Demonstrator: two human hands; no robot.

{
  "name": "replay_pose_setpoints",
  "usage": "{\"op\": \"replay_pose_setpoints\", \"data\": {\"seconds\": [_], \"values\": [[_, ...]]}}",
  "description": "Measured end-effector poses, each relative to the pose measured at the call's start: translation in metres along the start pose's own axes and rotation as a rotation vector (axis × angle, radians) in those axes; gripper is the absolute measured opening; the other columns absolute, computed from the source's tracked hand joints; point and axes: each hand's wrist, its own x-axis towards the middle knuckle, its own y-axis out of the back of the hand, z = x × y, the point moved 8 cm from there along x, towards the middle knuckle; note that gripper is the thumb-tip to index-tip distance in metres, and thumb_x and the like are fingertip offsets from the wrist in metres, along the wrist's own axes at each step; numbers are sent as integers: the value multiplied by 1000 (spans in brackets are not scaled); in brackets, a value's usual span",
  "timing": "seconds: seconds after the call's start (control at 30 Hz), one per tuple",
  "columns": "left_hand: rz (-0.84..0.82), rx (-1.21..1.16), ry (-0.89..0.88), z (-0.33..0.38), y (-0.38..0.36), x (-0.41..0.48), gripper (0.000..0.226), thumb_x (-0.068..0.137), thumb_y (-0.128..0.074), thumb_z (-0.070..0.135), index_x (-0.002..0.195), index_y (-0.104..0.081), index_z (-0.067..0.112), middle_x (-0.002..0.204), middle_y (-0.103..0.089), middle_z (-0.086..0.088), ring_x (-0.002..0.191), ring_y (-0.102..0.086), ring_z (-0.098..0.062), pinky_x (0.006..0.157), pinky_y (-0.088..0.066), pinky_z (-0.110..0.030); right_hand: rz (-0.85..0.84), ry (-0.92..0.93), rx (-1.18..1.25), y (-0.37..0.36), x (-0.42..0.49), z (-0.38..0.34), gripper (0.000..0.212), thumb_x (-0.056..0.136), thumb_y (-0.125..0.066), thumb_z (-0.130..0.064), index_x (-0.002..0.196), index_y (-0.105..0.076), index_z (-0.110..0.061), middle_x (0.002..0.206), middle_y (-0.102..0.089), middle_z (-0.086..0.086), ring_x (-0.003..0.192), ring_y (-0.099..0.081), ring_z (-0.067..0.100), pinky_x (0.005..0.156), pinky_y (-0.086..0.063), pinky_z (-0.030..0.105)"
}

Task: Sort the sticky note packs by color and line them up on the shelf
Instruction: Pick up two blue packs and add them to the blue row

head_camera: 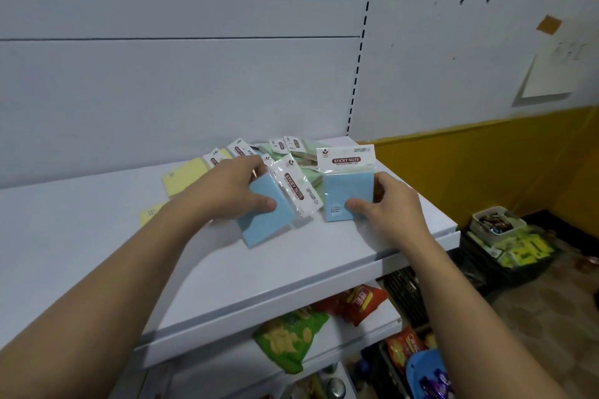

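My left hand (228, 193) grips a blue sticky note pack (264, 220) that lies tilted on the white shelf (97, 253). My right hand (385, 204) holds a second blue pack (340, 194) upright on the shelf, its "STICKY NOTE" header facing me. Behind both hands lies a loose heap of green packs (304, 152). Yellow packs (184, 176) lie flat to the left, with one more yellow pack (150, 214) nearer me, partly hidden by my left forearm.
The shelf's front edge (259, 330) runs diagonally below my arms. A lower shelf holds snack bags, green (288, 340) and red (359, 301). Crates of goods (512, 246) stand on the floor at the right. The white back panel (194, 91) rises behind the packs.
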Motion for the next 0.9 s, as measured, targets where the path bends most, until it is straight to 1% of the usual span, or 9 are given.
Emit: {"op": "replay_pose_setpoints", "data": {"seconds": [0.13, 0.27, 0.3, 0.4, 0.53, 0.6, 0.67, 0.77, 0.9], "values": [[100, -164, 14, -4, 8, 6, 24, 71, -79, 24, 82, -58, 27, 75, -64, 3, 64, -57, -12, 57, -46, -29, -7, -5, -79, 7, 4, 0, 37, 79, -74, -35, 112, -65, -23, 108, -70, -2, 82, -59, 9, 61, -48, 18], [139, -351, 24, -10, 7, 11, 14, 72, -74, 19, 79, -64, 13, 72, -65, -6, 64, -58, -19, 70, -55, -46, 15, -37, -56, 12, 10, -1, 17, 77, -76, -30, 89, -68, -20, 87, -69, -4, 78, -62, 12, 63, -55, 32], [150, -387, 32, -12, 7, 12, 14, 73, -73, 17, 78, -63, 9, 70, -63, -6, 62, -57, -19, 69, -56, -47, 21, -41, -41, 13, 12, -1, 15, 78, -76, -29, 87, -68, -20, 85, -68, -5, 79, -63, 13, 60, -54, 30], [173, -465, 62, -18, 9, 14, 12, 73, -75, 12, 75, -64, 10, 68, -63, -5, 61, -60, -19, 60, -57, -41, 39, -26, 20, 16, 16, -4, 11, 80, -75, -27, 85, -67, -20, 84, -66, -7, 77, -63, 12, 51, -44, 17], [221, -557, 83, -27, 18, 14, 15, 71, -78, 9, 76, -64, 8, 68, -63, -4, 62, -63, -20, 55, -57, -35, 64, -13, 87, 17, 26, -13, 10, 81, -75, -24, 87, -69, -21, 81, -66, -7, 79, -63, 17, 56, -50, 26], [252, -604, 91, -34, 25, 12, 16, 72, -78, 6, 73, -62, 10, 60, -60, 4, 62, -62, -20, 53, -55, -34, 58, 1, 96, 13, 31, -22, 11, 80, -75, -24, 88, -69, -21, 81, -66, -7, 79, -63, 18, 53, -48, 24], [278, -641, 94, -41, 33, 11, 16, 73, -78, 5, 73, -63, 10, 55, -55, 8, 61, -62, -19, 51, -53, -32, 51, 13, 104, 7, 35, -31, 10, 79, -76, -24, 87, -70, -20, 80, -67, -4, 79, -65, 20, 57, -53, 31], [319, -645, 95, -49, 49, 4, 13, 73, -79, 7, 77, -66, 6, 63, -58, -1, 60, -62, -19, 50, -54, -30, 53, 33, 105, 0, 37, -47, 10, 78, -77, -23, 84, -71, -19, 79, -67, -3, 78, -64, 22, 62, -54, 33], [390, -621, 100, -61, 75, -13, 10, 75, -78, 11, 79, -70, 12, 71, -68, -4, 62, -66, -18, 51, -54, -29, 36, 72, 118, -10, 35, -76, 11, 76, -77, -23, 83, -70, -18, 78, -69, -1, 78, -64, 22, 67, -54, 36]]}}
